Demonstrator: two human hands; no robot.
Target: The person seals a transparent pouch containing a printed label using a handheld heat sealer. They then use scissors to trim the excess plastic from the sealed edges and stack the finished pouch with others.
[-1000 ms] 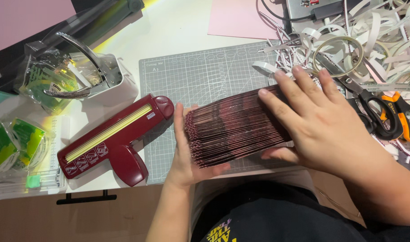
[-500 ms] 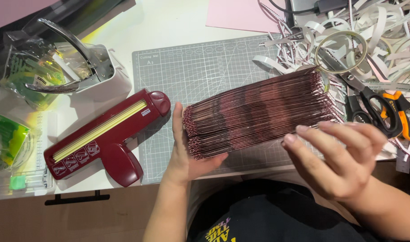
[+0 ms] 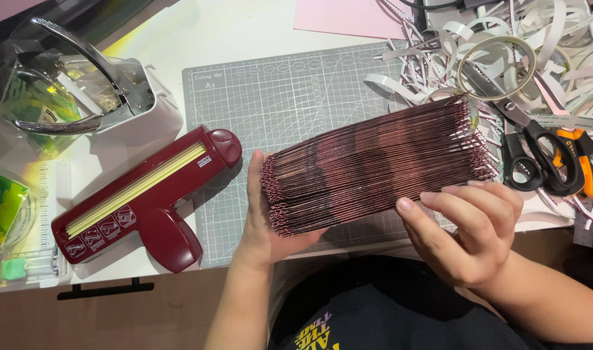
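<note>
Maroon paper stack (image 3: pixel 374 168), left fingers (image 3: pixel 256 178) pinching; punch (image 3: pixel 141 201) left, scissors (image 3: pixel 536 149) right.

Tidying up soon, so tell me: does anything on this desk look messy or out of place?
Yes: white paper strips lie tangled over the desk's top right corner, partly burying the black scissors and tape ring.

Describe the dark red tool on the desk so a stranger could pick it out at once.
Start at the grey cutting mat on the white desk. Just off its left edge lies the dark red punch, angled, beside the left hand. Unlike the clear punch behind it, it has a pale yellow strip.
</note>
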